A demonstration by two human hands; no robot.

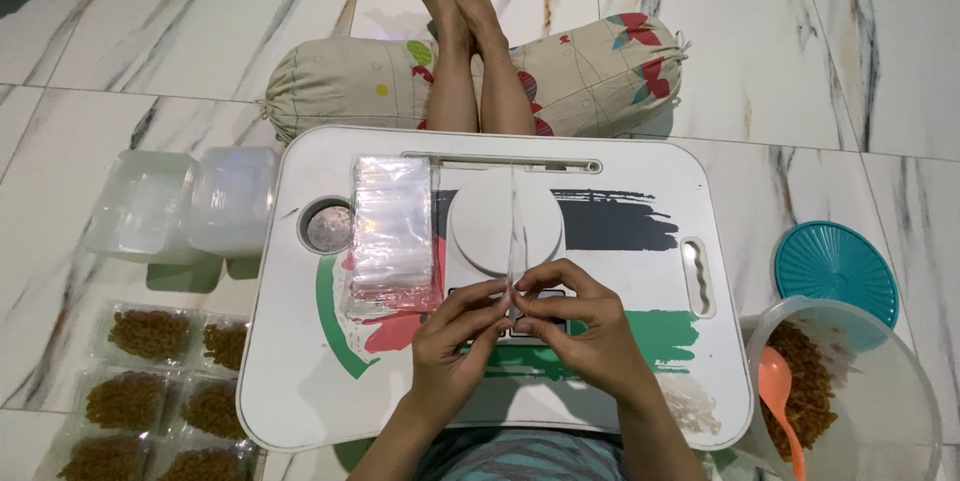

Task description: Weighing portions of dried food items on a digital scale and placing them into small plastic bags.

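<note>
My left hand (455, 341) and my right hand (580, 326) meet over the white lap table (300, 391), fingertips pinching the bottom edge of one clear plastic bag (516, 231). The bag stands edge-on and reaches up over a round white kitchen scale (480, 221). To the left of the scale lies a stack of clear plastic bags (392, 231). The scale's front part is hidden under my hands.
A clear tub (880, 391) of brown snack with an orange spoon (778, 391) sits at right, its teal lid (835, 271) behind it. Filled snack bags (150, 401) lie at left, below two clear containers (185, 203). My legs rest on a patterned bolster (600, 76).
</note>
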